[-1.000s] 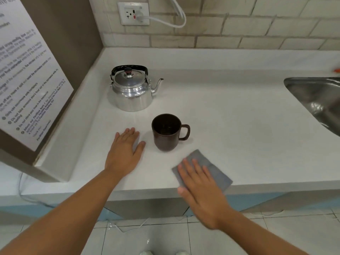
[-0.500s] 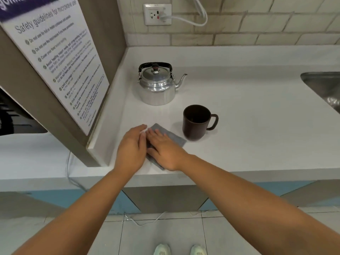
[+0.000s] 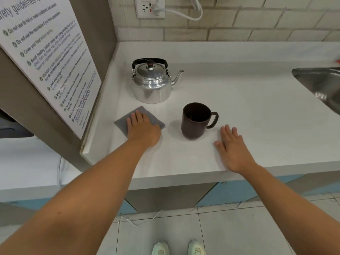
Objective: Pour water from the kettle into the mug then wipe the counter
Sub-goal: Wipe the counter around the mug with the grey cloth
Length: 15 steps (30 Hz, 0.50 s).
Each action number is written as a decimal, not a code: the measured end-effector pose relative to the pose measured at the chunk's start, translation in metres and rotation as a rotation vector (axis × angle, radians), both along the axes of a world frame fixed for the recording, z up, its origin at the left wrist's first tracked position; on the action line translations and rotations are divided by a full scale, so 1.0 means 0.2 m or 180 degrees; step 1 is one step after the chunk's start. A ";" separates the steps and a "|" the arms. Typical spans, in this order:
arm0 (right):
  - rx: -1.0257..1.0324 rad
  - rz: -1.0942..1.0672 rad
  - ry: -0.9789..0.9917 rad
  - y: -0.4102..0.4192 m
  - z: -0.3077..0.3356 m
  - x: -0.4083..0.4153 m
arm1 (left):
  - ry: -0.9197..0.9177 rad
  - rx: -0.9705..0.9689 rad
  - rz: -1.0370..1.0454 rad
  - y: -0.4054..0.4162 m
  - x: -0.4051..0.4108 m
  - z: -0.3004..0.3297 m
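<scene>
A shiny metal kettle (image 3: 152, 85) with a black handle stands at the back left of the white counter (image 3: 257, 116), spout pointing right. In front of it and to the right is a dark brown mug (image 3: 195, 120), upright, handle to the right. My left hand (image 3: 142, 127) lies flat on a grey cloth (image 3: 121, 124), pressing it on the counter just left of the mug and in front of the kettle. On the other side of the mug, my right hand (image 3: 231, 146) rests flat on the bare counter, fingers spread, holding nothing.
A steel sink (image 3: 320, 83) is sunk into the counter at the far right. A cabinet side with a printed safety notice (image 3: 49, 57) walls off the left. A wall socket (image 3: 150, 7) with a white cable sits above the kettle. The counter's front edge runs under my wrists.
The cloth has passed from my right hand to my left. My right hand has swung across to the counter right of the mug. The view has shifted slightly.
</scene>
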State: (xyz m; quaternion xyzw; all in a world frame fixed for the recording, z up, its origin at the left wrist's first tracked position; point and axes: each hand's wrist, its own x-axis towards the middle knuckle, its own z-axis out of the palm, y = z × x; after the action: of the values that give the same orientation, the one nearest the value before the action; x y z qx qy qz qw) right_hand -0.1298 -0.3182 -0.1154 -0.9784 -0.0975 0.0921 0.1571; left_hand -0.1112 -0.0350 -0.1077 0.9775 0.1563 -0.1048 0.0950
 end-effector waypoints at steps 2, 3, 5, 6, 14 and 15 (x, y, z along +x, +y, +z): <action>-0.0079 0.0089 0.0028 0.00 -0.02 0.02 | -0.0120 -0.0220 -0.0401 -0.08 0.03 -0.01; -0.0074 0.0104 -0.0005 -0.01 -0.02 0.02 | -0.0220 -0.0357 -0.0719 -0.12 0.03 -0.03; -0.0046 0.0118 -0.0039 -0.02 -0.03 0.01 | -0.0395 -0.0506 -0.1181 -0.13 -0.01 -0.07; -0.0057 0.0132 -0.0023 -0.03 -0.03 0.01 | -0.0464 -0.0530 -0.1219 -0.10 -0.01 -0.08; -0.0144 0.0182 -0.0007 -0.04 -0.02 0.01 | -0.0597 -0.0384 -0.1397 -0.03 -0.22 -0.09; -0.0133 0.0190 -0.0020 -0.04 -0.02 0.01 | -0.0633 -0.0439 -0.1472 -0.02 -0.27 -0.09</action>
State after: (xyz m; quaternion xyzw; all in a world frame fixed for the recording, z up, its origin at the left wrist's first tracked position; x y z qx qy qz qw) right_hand -0.1274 -0.3271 -0.1204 -0.9784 -0.1252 0.0957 0.1336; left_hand -0.1649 -0.0400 -0.1251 0.9840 -0.0889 -0.0374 0.1498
